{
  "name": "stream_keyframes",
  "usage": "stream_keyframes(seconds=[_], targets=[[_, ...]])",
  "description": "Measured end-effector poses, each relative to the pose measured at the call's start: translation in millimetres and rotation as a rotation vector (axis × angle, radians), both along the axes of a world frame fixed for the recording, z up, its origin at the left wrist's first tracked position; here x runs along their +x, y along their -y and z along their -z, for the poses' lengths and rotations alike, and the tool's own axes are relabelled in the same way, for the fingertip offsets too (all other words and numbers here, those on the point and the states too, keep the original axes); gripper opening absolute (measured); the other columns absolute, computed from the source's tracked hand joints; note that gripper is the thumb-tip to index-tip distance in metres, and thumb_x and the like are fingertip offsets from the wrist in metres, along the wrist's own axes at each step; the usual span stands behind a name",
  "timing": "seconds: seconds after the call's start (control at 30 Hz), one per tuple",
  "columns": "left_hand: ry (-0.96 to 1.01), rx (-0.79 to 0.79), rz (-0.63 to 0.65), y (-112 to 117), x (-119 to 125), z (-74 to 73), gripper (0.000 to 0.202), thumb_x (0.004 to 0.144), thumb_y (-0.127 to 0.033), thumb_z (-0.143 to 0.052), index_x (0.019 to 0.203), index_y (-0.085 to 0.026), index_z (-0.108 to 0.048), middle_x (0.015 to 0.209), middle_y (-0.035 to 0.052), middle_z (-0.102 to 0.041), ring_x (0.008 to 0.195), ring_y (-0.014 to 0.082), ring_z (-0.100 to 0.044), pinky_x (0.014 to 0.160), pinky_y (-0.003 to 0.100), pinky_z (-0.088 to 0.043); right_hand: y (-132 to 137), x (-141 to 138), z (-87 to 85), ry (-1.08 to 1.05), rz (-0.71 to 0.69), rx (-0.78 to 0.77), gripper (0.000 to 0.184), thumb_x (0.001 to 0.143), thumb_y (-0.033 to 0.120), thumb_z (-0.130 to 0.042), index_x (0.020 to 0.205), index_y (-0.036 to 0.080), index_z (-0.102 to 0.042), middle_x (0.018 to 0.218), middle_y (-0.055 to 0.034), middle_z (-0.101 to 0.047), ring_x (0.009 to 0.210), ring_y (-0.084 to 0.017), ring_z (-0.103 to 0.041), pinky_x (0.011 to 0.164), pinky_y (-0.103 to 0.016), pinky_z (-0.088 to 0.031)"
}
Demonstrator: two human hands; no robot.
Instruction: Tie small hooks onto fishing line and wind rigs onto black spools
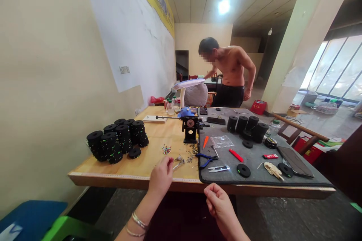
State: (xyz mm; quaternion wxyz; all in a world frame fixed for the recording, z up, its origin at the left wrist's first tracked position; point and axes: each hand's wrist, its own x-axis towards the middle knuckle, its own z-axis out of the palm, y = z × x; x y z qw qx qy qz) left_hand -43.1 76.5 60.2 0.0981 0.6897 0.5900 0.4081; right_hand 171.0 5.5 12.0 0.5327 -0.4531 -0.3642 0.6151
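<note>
My left hand (161, 173), with bracelets on the wrist, is over the table's front edge, thumb and fingers pinched together. Whatever lies in that pinch is too small to make out. Lower and to the right, my right hand (220, 202) is closed just in front of the edge, its fingertips pressed together on something I cannot make out. Small metal-looking pieces (178, 162) lie beside my left fingertips. Behind them are a pile of coloured beads (166, 149) and scattered dark bits (192, 153). Blue-handled pliers (206, 160) and thread snips (219, 168) rest on the grey mat (226, 177).
A black hand-crank winder (190, 126) stands mid-table. Stacks of black foam spools (109, 143) fill the left, with more spools (251, 126) at the right. A red marker-like tool (236, 155) and a glove (273, 170) lie on the mat. Behind, a person (229, 67) leans over.
</note>
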Motion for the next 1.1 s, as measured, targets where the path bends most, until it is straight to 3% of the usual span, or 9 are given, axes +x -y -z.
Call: stream_keyframes(seconds=[0.1, 0.2, 0.33, 0.47, 0.6, 0.77, 0.97, 1.1], targets=[[-0.014, -0.001, -0.041, -8.2, -16.0, -8.4, 0.02, 0.087, -0.02, -0.036, 0.093, -0.019, -0.055, 0.09, 0.0072, -0.069, 0.084, 0.0209, -0.066, 0.073, 0.031, -0.049, 1.7, -0.3, -3.1, 0.007, 0.002, -0.014, 0.049, 0.059, 0.058, -0.074, 0.066, 0.02, -0.045, 0.034, 0.0116, -0.039, 0.031, -0.001, -0.017, 0.034, -0.016, -0.008], [-0.084, -0.046, 0.034, -10.1, -12.1, -7.5, 0.011, 0.084, -0.021, -0.046, 0.09, -0.02, -0.056, 0.085, 0.0037, -0.069, 0.08, 0.0175, -0.066, 0.071, 0.026, -0.049, 1.0, -2.1, -1.3, -0.008, 0.0, -0.029, 0.049, 0.058, 0.059, -0.074, 0.066, 0.02, -0.045, 0.035, 0.0118, -0.039, 0.03, -0.001, -0.017, 0.034, -0.016, -0.008], [-0.21, -0.111, 0.056, -13.3, 19.6, 9.8, 0.019, 0.077, -0.015, -0.057, 0.095, -0.018, -0.057, 0.093, 0.0078, -0.067, 0.09, 0.0222, -0.062, 0.08, 0.031, -0.046, -0.7, -3.4, 2.7, -0.033, -0.011, -0.018, 0.047, 0.061, 0.057, -0.073, 0.067, 0.02, -0.045, 0.036, 0.0115, -0.04, 0.03, -0.001, -0.018, 0.033, -0.016, -0.008], [-0.272, -0.176, 0.006, -25.5, 42.8, 30.0, 0.022, 0.08, -0.009, -0.05, 0.1, -0.014, -0.057, 0.094, 0.0132, -0.065, 0.095, 0.0263, -0.059, 0.083, 0.037, -0.043, 0.9, -0.7, 4.1, -0.035, -0.005, -0.009, 0.044, 0.064, 0.053, -0.073, 0.068, 0.02, -0.045, 0.037, 0.0112, -0.041, 0.031, -0.001, -0.02, 0.034, -0.015, -0.008], [-0.249, -0.216, 0.005, -36.3, 48.2, 40.7, 0.027, 0.08, -0.003, -0.045, 0.101, -0.014, -0.057, 0.097, 0.0139, -0.064, 0.097, 0.0256, -0.058, 0.085, 0.037, -0.041, 4.0, 1.4, 3.8, -0.037, -0.003, -0.008, 0.042, 0.066, 0.051, -0.072, 0.068, 0.02, -0.045, 0.037, 0.0112, -0.04, 0.032, -0.001, -0.018, 0.034, -0.015, -0.009], [-0.115, -0.222, 0.063, -38.4, 44.4, 39.3, 0.026, 0.078, -0.002, -0.045, 0.095, -0.014, -0.06, 0.097, 0.0133, -0.063, 0.096, 0.0247, -0.056, 0.087, 0.037, -0.039, 5.6, 0.5, 1.6, -0.046, -0.011, 0.0, 0.042, 0.066, 0.051, -0.072, 0.068, 0.019, -0.045, 0.037, 0.0112, -0.041, 0.031, -0.002, -0.019, 0.034, -0.016, -0.008], [0.218, -0.299, 0.208, -12.8, 35.0, 34.4, 0.007, 0.077, -0.019, -0.052, 0.073, -0.017, -0.057, 0.068, 0.0001, -0.059, 0.067, 0.0161, -0.056, 0.065, 0.027, -0.044, 6.4, -3.5, -2.6, 0.008, -0.014, 0.009, 0.042, 0.066, 0.053, -0.069, 0.069, 0.02, -0.044, 0.036, 0.0111, -0.043, 0.03, -0.002, -0.02, 0.033, -0.016, -0.008], [0.423, -0.448, 0.286, 27.3, 38.1, 37.0, 0.021, 0.076, -0.037, -0.055, 0.071, -0.017, -0.056, 0.057, -0.004, -0.053, 0.049, 0.0106, -0.048, 0.043, 0.019, -0.035, 8.8, -10.1, -7.9, 0.094, -0.027, 0.025, 0.04, 0.067, 0.053, -0.067, 0.068, 0.019, -0.044, 0.035, 0.0102, -0.046, 0.029, -0.002, -0.022, 0.033, -0.016, -0.011]])
